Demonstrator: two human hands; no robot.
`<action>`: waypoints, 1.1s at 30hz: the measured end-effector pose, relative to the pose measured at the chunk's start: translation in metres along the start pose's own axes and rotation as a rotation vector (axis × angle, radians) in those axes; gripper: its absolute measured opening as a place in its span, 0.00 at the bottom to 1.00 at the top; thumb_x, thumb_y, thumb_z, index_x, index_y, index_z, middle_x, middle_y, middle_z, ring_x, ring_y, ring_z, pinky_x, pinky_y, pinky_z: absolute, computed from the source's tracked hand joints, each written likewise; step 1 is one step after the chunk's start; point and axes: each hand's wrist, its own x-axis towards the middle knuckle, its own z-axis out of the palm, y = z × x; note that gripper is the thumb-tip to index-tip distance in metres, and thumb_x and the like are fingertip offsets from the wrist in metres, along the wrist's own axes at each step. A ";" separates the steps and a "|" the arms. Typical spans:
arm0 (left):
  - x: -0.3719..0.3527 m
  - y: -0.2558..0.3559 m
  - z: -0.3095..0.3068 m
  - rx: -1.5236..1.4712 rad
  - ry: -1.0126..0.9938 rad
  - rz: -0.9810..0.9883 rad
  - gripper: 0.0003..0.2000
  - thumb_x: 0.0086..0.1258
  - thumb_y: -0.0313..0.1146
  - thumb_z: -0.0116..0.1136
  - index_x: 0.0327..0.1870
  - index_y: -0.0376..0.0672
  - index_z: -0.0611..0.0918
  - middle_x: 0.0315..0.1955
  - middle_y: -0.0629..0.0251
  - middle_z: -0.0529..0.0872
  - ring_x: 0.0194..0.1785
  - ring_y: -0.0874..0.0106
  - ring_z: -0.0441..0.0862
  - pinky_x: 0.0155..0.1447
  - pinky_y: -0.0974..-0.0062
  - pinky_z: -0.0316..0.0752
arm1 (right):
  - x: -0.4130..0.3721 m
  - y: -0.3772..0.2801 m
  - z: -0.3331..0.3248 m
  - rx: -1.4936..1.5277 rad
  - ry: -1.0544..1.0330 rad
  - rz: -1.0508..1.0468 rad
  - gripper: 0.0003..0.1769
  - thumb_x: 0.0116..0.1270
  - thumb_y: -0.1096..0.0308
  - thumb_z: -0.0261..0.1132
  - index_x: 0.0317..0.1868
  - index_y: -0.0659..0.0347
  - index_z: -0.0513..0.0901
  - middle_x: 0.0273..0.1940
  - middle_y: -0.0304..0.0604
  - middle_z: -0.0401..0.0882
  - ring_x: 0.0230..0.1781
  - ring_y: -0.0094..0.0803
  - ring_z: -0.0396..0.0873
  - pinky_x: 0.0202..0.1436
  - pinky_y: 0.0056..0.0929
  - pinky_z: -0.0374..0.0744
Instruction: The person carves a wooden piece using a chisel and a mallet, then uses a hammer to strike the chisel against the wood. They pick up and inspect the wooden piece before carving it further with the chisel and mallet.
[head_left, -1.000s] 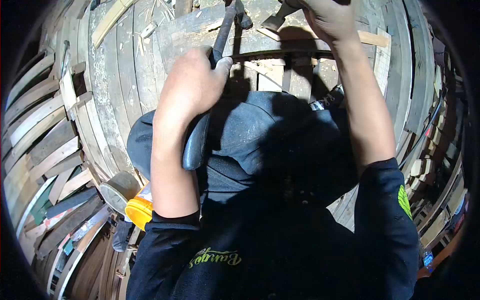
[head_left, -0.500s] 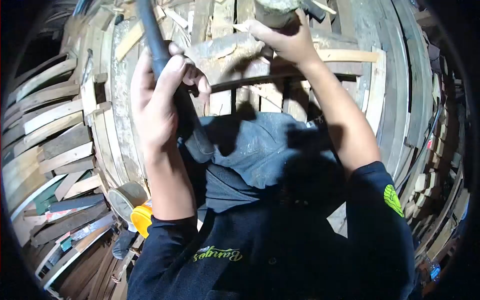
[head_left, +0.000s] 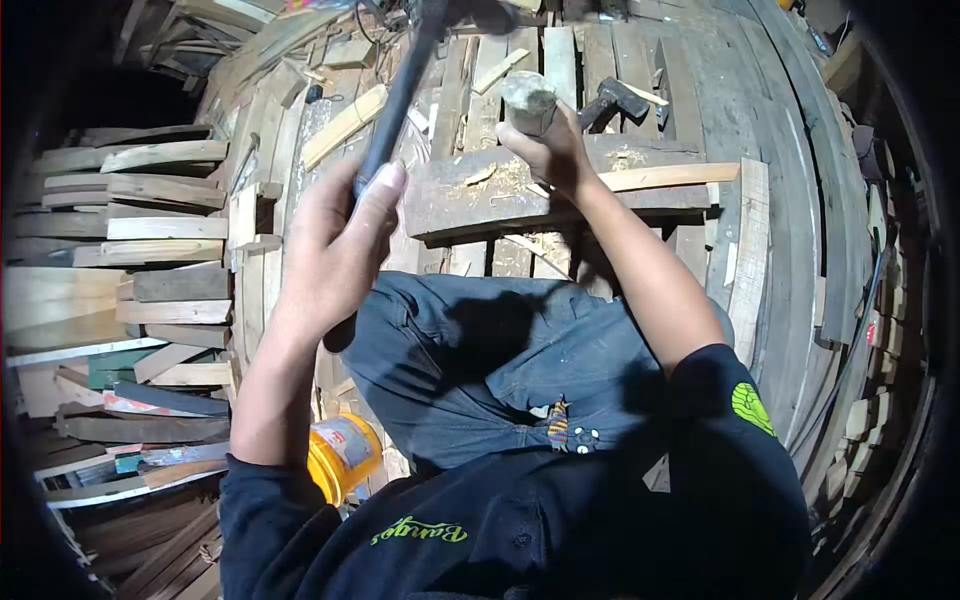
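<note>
My left hand (head_left: 335, 240) is closed around the long dark handle of a hammer-like tool (head_left: 405, 95). The handle slants up, and its dark head at the top edge is blurred. To the right, my right hand (head_left: 550, 150) grips an upright cylindrical piece (head_left: 530, 95) with a pale, worn round top. Its lower end is hidden by the hand. Under and beside that hand lies a thick wooden board (head_left: 450, 205) with shavings on it. A second hammer (head_left: 625, 98) with a dark head rests just beyond my right hand.
Cut wood pieces (head_left: 165, 230) are stacked at the left. A yellow bucket (head_left: 345, 455) stands by my left elbow. Light wooden strips (head_left: 345, 125) lie on the plank floor (head_left: 720, 110). More wood blocks (head_left: 860, 420) line the right side. My bent legs are just below the board.
The view has shifted, showing more of the floor ahead and my legs. My left hand is now wrapped more firmly round the handle, and the tool's head has come into view. My right hand keeps its grip.
</note>
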 end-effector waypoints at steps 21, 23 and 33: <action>-0.011 0.059 -0.028 -0.431 0.196 0.625 0.17 0.77 0.44 0.42 0.30 0.43 0.74 0.17 0.70 0.70 0.16 0.81 0.63 0.19 0.80 0.57 | -0.004 0.032 0.006 0.227 0.040 0.101 0.28 0.54 0.70 0.73 0.55 0.64 0.73 0.49 0.38 0.80 0.49 0.24 0.78 0.56 0.28 0.75; 0.000 -0.014 -0.013 0.220 0.230 0.661 0.15 0.75 0.42 0.47 0.39 0.38 0.77 0.24 0.58 0.79 0.28 0.68 0.76 0.34 0.66 0.71 | -0.004 0.029 0.005 0.178 0.063 0.105 0.28 0.54 0.71 0.73 0.55 0.65 0.73 0.49 0.38 0.80 0.49 0.24 0.78 0.56 0.28 0.75; -0.014 0.036 -0.030 0.031 0.120 0.026 0.15 0.75 0.46 0.50 0.34 0.44 0.75 0.17 0.75 0.70 0.17 0.84 0.66 0.19 0.85 0.59 | -0.005 0.018 0.005 0.161 0.017 0.062 0.24 0.53 0.70 0.72 0.50 0.64 0.76 0.42 0.38 0.81 0.44 0.25 0.80 0.53 0.25 0.76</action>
